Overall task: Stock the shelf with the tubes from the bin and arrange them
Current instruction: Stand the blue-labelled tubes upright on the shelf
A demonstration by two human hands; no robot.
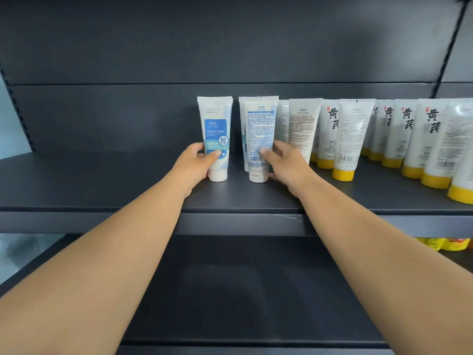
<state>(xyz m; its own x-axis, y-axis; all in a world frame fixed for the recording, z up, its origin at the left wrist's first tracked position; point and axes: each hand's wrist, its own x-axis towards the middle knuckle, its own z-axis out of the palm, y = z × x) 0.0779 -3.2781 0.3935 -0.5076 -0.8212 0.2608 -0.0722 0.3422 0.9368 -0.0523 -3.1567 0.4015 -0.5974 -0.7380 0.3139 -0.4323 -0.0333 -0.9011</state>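
Two white tubes with blue print stand cap-down on the dark shelf (102,185). My left hand (197,162) grips the left tube (216,124), its blue label facing me, thumb across the front near the bottom. My right hand (281,160) grips the right tube (259,129), which shows its printed back, thumb on the barcode. Another tube of the same kind stands close behind each one. The bin is out of view.
To the right stands a row of several white tubes with yellow caps (348,139), close beside my right hand. The shelf's left half is bare. A lower shelf (230,290) lies below, with yellow packs (448,244) at its right.
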